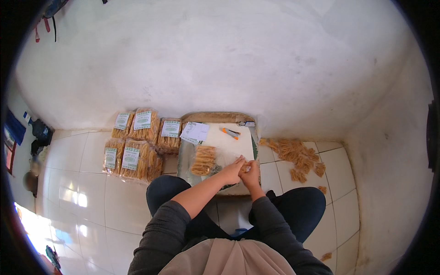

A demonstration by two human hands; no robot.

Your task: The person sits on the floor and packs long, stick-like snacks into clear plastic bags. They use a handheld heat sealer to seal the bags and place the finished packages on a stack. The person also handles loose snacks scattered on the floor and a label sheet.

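Note:
My left hand (pixel 234 171) and my right hand (pixel 251 175) meet over the right part of a low table (pixel 220 117). Between their fingers is a small clear packet of snack sticks (pixel 246 167), partly hidden by the fingers. Left of my hands lies a clear plastic bag holding a stack of brown snack sticks (pixel 203 160), its empty end stretching towards my hands. Printed paper labels (pixel 195 132) lie at the table's back left. An orange and grey stapler or cutter (pixel 231 133), too small to tell which, rests on a white sheet (pixel 220 137). A small box (pixel 246 123) is at the back right corner.
Several filled, labelled bags (pixel 131 156) stand on the tiled floor (pixel 92 192) to the left of the table. Small snack packets (pixel 295 153) lie heaped on the floor to the right, a few apart from the heap. A white wall (pixel 220 62) rises behind the table. Another person (pixel 30 182) is at the far left.

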